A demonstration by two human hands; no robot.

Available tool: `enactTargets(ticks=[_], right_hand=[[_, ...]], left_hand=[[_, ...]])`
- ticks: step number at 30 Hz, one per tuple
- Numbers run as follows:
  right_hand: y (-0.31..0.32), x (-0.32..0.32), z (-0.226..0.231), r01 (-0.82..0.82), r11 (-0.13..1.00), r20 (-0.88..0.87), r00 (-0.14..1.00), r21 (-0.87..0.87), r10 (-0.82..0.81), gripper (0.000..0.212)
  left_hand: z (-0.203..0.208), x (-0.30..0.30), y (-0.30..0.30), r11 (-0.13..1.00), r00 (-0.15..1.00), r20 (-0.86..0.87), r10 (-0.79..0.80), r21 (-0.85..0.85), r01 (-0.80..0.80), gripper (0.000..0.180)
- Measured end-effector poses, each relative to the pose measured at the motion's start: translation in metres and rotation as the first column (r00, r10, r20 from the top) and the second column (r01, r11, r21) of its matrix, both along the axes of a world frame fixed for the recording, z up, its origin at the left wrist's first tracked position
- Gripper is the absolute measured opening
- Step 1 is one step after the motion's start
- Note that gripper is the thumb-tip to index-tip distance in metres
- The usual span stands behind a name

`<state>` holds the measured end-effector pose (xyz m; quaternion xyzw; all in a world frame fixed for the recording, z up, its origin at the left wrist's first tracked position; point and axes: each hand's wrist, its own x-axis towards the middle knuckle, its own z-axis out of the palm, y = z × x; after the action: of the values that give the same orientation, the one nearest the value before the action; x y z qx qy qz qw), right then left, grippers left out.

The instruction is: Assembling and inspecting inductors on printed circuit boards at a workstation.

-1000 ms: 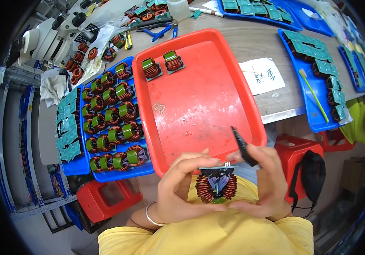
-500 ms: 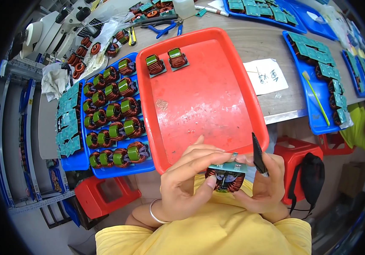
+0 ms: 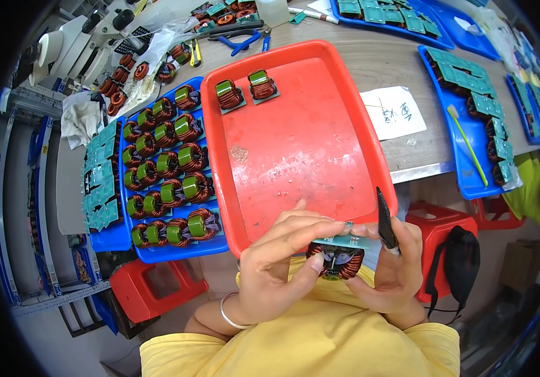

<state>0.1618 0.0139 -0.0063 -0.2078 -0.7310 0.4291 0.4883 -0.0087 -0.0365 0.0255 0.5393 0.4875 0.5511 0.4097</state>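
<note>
Just above the near edge of the red tray [image 3: 345,75], both my hands hold one copper-wound toroidal coil [image 3: 345,262] fixed on a small green circuit board [image 3: 344,240]. The board faces away from me, and the windings face my body. My left hand [image 3: 276,267] pinches it from the left, thumb on the coil and fingers along the board. My right hand [image 3: 395,276] grips the other side. A slim black pointed tool, perhaps tweezers [image 3: 384,220], sticks up from the right hand's fingers. Two coils with green tape [image 3: 261,85] stand in the tray's far left corner.
Left of the red tray, a blue tray [image 3: 182,250] holds rows of taped coils. Pliers [image 3: 241,44] and a yellow cutter [image 3: 196,53] lie beyond. At right are a white paper [image 3: 395,116], a blue tray [image 3: 471,185] with boards and a green brush [image 3: 468,147], and a red stool [image 3: 436,217].
The coil has tilted a little in my hands, so more of its inner opening shows. The black tool has shifted slightly to the right and stands more upright.
</note>
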Motion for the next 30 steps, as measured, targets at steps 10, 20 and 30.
enactTargets(ticks=[10, 20, 30], right_hand=[[0.001, 0.000, 0.000, -0.139, 0.955, -0.204, 0.975, -0.261, 0.086, 0.090], [0.003, 0.004, 0.007, -0.175, 0.954, -0.223, 0.967, -0.244, 0.121, 0.090], [0.002, 0.005, 0.014, -0.049, 0.998, -0.033, 0.998, 0.036, 0.050, 0.083]], left_hand=[[0.005, -0.005, 0.000, 0.995, 1.000, -0.021, 0.020, -0.097, -0.022, 0.035], [-0.006, -0.033, -0.006, 0.971, 0.975, 0.134, 0.175, 0.140, -0.193, 0.029], [0.001, -0.017, 0.002, 0.991, 0.926, -0.371, -0.074, 0.081, 0.111, 0.085]])
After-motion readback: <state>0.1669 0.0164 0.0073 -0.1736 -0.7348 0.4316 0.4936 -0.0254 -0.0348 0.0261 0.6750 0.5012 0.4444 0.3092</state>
